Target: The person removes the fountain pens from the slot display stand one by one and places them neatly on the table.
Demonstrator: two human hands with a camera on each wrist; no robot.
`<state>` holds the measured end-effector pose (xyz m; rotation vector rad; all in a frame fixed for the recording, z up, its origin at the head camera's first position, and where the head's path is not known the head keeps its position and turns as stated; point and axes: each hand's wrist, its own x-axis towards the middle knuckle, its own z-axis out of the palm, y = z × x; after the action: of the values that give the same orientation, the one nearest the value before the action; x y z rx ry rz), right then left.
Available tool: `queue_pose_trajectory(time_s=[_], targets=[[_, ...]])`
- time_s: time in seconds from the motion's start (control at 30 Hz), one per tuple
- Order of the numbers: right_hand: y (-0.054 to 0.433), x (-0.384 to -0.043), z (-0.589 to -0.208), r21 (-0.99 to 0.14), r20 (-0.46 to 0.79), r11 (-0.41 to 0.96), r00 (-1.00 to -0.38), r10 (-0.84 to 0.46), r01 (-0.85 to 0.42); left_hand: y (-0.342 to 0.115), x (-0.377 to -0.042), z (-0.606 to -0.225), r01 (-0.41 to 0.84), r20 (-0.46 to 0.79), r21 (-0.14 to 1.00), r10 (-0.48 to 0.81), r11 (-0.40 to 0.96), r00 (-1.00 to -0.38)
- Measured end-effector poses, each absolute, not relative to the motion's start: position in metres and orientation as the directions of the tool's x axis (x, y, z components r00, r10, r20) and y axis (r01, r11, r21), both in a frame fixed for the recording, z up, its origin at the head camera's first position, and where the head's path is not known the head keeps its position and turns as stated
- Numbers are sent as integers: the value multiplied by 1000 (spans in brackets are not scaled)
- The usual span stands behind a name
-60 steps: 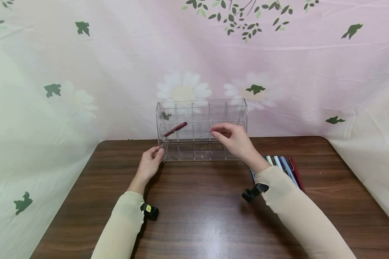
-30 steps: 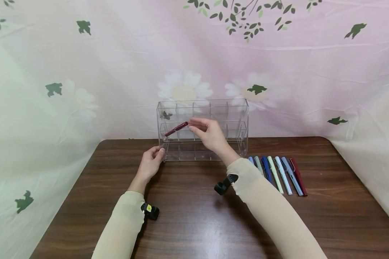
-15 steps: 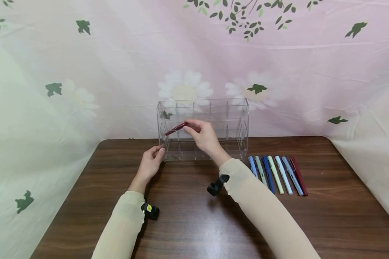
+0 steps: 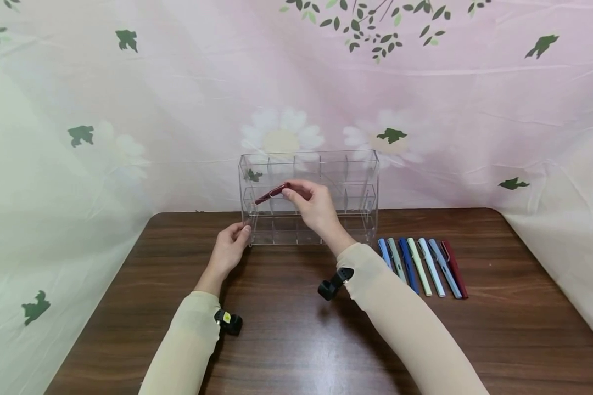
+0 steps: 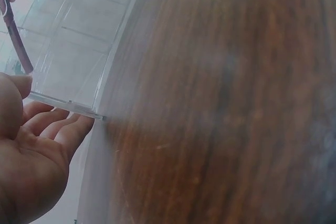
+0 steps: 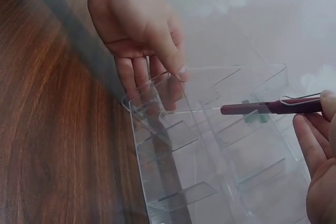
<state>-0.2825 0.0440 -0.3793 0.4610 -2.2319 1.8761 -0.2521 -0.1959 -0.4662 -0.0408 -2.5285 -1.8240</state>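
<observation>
A clear plastic pen organizer (image 4: 332, 171) with tiers of divided compartments stands at the back of the table. My left hand (image 4: 231, 247) holds its left side wall, the thumb at the front and the fingers behind, as the left wrist view shows. With thumb and fingertips, my right hand (image 4: 317, 208) pinches a dark red pen (image 4: 269, 195) by its capped, clip-bearing end. The pen slants, its other end pointing down and left over the organizer's left compartments. In the right wrist view the same red pen (image 6: 262, 108) is apart from my left hand (image 6: 142, 30).
To the organizer's right, several pens lie side by side on the brown wooden table (image 4: 286, 329): among them a dark red pen (image 4: 456, 270), a dark blue pen (image 4: 408, 265) and a pale green pen (image 4: 419, 266). A patterned cloth (image 4: 192, 109) hangs behind.
My right hand has moved left from the organizer's right half and taken hold of the red pen, which has shifted slightly up and right. My left hand stays at the organizer's side.
</observation>
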Motion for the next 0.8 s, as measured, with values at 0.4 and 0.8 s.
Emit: queue_pose_trajectory(time_s=[0.4,0.8], targets=[[57,-273,-357,-905,403,121,-912,-70,-409,-196,-249,-464,23,20,948,14,318,-1000],[79,-261,-333,-861,499,91,-866,-34,-500,-195,-249,-463,16,13,951,11,310,-1000]])
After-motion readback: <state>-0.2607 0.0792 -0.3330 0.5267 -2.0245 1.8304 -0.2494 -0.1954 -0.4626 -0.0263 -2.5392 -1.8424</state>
